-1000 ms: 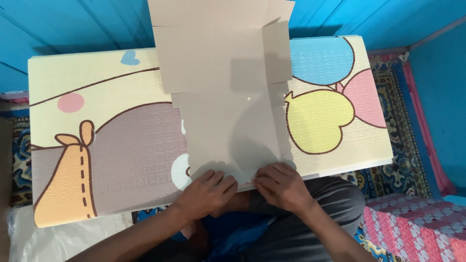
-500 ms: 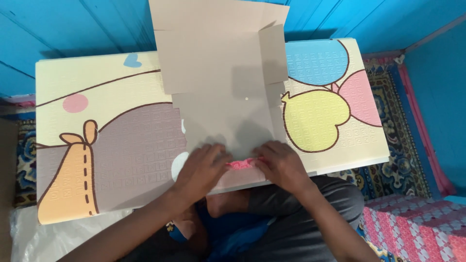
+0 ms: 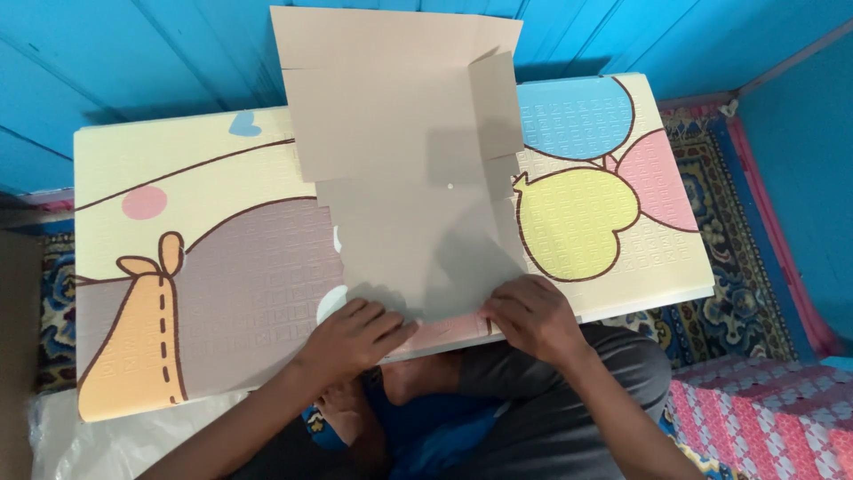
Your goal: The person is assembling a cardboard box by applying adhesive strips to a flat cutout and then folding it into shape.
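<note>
Both hands, left hand [image 3: 355, 333] and right hand [image 3: 530, 318], press flat fingers on the cardboard sheet [image 3: 418, 222]; uneven pressure could skew its near fold.

You look down at a pastel foam play mat [image 3: 204, 267], bright blue plank wall [image 3: 133, 53] beyond its far edge, blue wall [image 3: 800, 160] to its right, patterned carpet [image 3: 720, 311] beneath its right side, pink chequered mat [image 3: 764, 418] near its lower right corner, soft even light
</note>
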